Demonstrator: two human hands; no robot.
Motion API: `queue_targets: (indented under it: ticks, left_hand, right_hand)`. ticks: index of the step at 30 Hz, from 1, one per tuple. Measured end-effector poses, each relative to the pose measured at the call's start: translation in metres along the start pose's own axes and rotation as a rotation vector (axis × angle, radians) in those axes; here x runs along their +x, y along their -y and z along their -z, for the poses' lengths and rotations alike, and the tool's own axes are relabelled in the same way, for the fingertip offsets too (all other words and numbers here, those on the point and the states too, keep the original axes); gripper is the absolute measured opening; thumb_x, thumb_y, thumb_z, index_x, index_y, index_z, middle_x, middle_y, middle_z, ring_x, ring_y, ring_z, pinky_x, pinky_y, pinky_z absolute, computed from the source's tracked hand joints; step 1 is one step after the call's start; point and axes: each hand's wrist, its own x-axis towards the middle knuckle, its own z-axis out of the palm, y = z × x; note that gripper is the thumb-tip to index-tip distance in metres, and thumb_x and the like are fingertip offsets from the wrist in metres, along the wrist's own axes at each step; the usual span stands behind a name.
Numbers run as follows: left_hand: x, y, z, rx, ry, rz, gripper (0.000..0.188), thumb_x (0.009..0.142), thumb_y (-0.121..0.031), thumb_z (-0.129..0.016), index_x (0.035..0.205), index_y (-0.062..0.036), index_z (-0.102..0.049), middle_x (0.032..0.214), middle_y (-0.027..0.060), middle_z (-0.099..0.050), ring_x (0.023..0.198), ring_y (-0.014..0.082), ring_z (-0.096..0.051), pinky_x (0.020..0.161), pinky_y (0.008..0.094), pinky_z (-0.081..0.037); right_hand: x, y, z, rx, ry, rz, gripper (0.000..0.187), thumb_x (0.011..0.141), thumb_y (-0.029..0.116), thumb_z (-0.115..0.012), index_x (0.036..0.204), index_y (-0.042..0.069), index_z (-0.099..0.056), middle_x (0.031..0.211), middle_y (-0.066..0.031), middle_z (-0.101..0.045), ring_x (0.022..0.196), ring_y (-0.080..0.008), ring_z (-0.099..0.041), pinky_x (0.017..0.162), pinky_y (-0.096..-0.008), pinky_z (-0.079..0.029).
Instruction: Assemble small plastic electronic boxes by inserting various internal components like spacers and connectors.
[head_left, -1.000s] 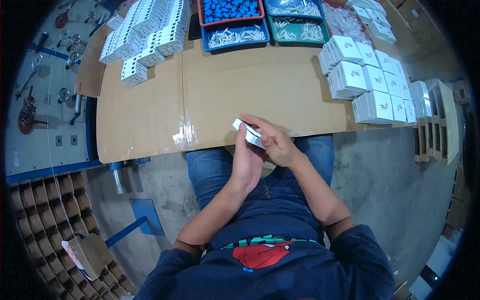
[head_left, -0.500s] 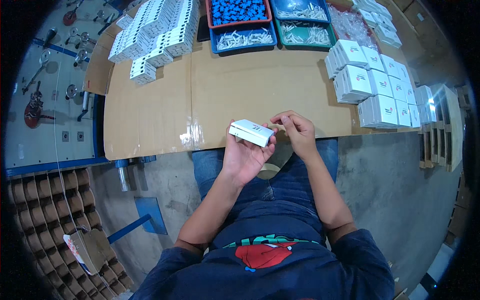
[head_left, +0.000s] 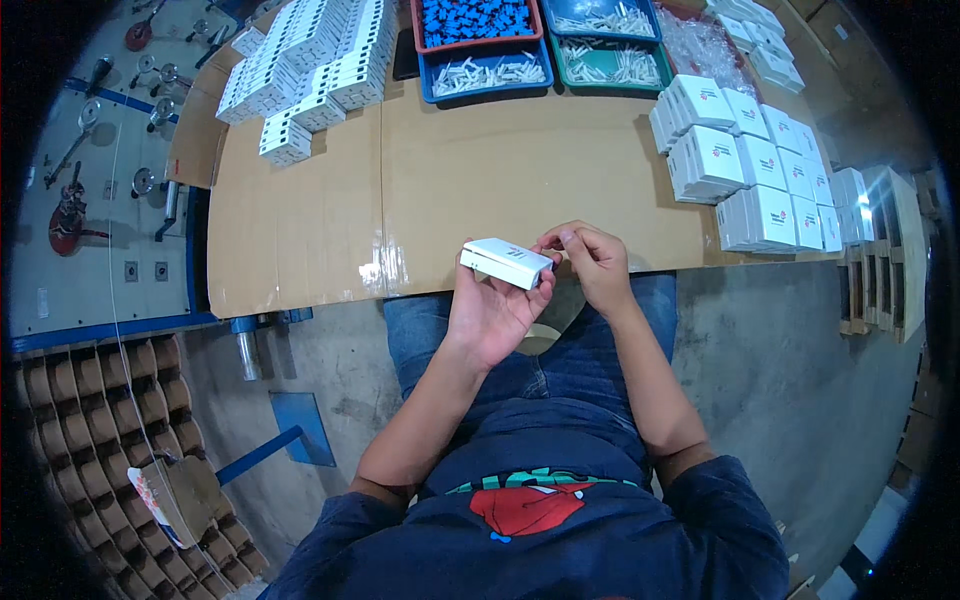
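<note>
Beyond grip, left: small white blocks (head_left: 350,85), crisp-edged, massed, presumably saving room. Left hand (head_left: 495,310) cups smooth flat white box (head_left: 505,262) from below, digits curled round sides, likely steadying it. Right hand (head_left: 598,268) by box's right end, fingers bent close (contact, contents: cannot tell). Beyond grip, right: tiered white cases (head_left: 765,165).

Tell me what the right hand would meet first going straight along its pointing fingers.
Pointing left, the right hand would probably meet the white box held in the left hand; depth is unclear, so it may already touch it or pass just above.
</note>
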Motion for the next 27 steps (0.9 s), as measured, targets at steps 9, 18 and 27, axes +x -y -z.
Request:
queue_targets:
  ticks: [9,18,27]
  left_hand:
    - [-0.003,0.006,-0.012,0.190,-0.144,0.052,0.087,0.104,-0.072,-0.021,0.139,0.0029,-0.048,0.132,0.0269,-0.061,0.117,0.0374,-0.064,0.103,0.0507,-0.054]
    - [-0.005,0.011,-0.010,0.327,-0.201,-0.090,0.079,0.104,-0.074,-0.022,0.139,-0.0091,-0.049,0.118,0.0111,-0.059,0.113,0.0260,-0.059,0.106,0.0447,-0.046]
    - [0.006,0.030,0.000,0.724,-0.254,-0.430,0.058,0.108,-0.063,-0.037,0.134,-0.0128,-0.051,0.118,0.0045,-0.060,0.110,0.0176,-0.061,0.096,0.0369,-0.051]
  right_hand:
    - [0.000,0.015,0.000,-0.214,0.130,0.249,0.021,0.103,0.010,-0.059,0.114,-0.003,-0.071,0.134,-0.0166,-0.067,0.125,-0.0234,-0.064,0.100,-0.0348,-0.053]
    - [-0.010,0.036,-0.020,-0.050,0.272,-0.014,0.039,0.099,0.006,-0.064,0.138,0.005,-0.066,0.138,-0.0163,-0.066,0.123,-0.0275,-0.065,0.102,-0.0365,-0.052]
    - [-0.007,0.044,-0.028,-0.317,0.259,0.272,0.038,0.096,0.006,-0.067,0.134,0.004,-0.068,0.139,-0.0186,-0.065,0.121,-0.0309,-0.066,0.101,-0.0359,-0.052]
